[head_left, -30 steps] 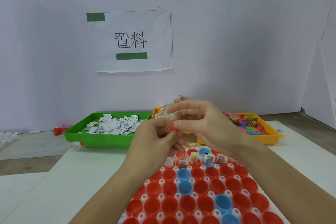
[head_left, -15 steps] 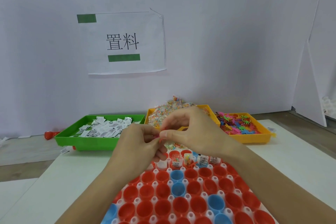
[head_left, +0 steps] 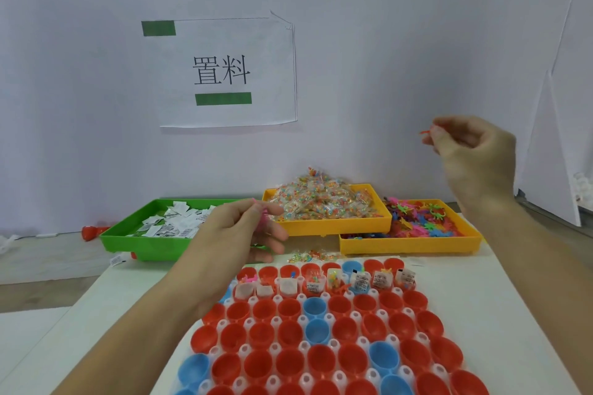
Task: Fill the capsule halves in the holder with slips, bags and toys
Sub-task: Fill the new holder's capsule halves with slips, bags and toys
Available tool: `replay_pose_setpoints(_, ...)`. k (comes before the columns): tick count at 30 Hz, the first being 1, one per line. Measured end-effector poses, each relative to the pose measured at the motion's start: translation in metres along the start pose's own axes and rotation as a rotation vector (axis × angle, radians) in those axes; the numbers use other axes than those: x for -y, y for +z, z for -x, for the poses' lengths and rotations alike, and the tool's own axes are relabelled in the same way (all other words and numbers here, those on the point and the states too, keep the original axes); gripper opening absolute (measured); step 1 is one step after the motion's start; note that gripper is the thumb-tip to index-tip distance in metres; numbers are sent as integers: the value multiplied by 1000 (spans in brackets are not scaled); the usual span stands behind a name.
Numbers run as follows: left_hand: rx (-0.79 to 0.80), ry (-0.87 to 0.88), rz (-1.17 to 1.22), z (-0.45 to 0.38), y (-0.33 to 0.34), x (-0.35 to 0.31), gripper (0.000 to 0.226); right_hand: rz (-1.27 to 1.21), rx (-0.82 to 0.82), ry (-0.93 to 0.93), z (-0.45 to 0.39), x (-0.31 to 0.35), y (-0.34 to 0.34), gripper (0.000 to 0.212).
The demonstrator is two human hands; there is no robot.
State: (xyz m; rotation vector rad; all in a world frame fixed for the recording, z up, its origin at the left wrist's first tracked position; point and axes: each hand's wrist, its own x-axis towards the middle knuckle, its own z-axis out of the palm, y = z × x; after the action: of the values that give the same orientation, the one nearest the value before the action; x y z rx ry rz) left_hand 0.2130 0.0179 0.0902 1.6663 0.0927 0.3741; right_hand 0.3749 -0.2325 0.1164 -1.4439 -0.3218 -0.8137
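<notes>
A white holder [head_left: 321, 343] carries rows of red and blue capsule halves [head_left: 290, 335]; those in the two far rows hold slips, bags and small toys, the nearer ones are hollow. My left hand [head_left: 244, 231] hovers over the holder's far left corner and pinches a pink toy [head_left: 261, 218]. My right hand [head_left: 475, 154] is raised high at the right, above the toy tray, pinching a small red toy [head_left: 425, 132] between fingertips.
Behind the holder stand a green tray of white slips [head_left: 144, 240], a yellow tray piled with bead bags [head_left: 330, 228] and a yellow tray of coloured toys [head_left: 407, 244]. A loose bag [head_left: 316, 256] lies on the table between trays and holder. A paper sign hangs on the wall.
My hands, joined over the holder's far edge a second ago, have pulled apart: the right rose up and to the right with a red toy, the left kept the pink toy.
</notes>
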Motion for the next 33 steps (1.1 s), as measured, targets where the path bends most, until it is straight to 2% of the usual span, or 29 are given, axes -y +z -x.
replay_pose_setpoints(4, 46, -52, 247, 1, 5, -2, 25, 154, -131, 11, -3, -24, -10, 15)
replay_pose_setpoints(8, 71, -47, 269, 2, 6, -1, 20, 299, -147, 36, 5, -44, -12, 14)
replay_pose_setpoints(10, 81, -48, 272, 2, 7, 1, 18, 376, -40, 97, 9, -57, -13, 23)
replay_pose_setpoints(13, 92, -59, 287, 2, 8, 2, 17, 524, 324, 202, 15, -69, -15, 49)
replay_pose_setpoints(15, 88, -66, 275, 2, 7, 3, 16, 605, 477, 172, 17, -65, -13, 58)
replay_pose_setpoints(17, 87, -65, 238, 1, 6, 4, 16, 559, 519, 121, 17, -53, -8, 51)
replay_pose_setpoints(20, 73, -51, 181, 2, 7, 6, 17, 382, 617, 62, 21, -18, 3, 29)
replay_pose_setpoints(23, 20, -29, 172, 3, 9, 6, 18, 199, 836, 71, 35, 24, 17, 15)
replay_pose_setpoints(27, 0, 21, 249, 5, 10, 2, 15, 184, 1105, 98, 65, 53, 36, 15)
replay_pose_setpoints(30, -4, 57, 290, 6, 12, 0, 16, 173, 1139, 95, 82, 58, 46, 9)
replay_pose_setpoints(33, -21, 79, 304, 7, 11, -1, 18, 97, 1045, 86, 89, 58, 49, 12)
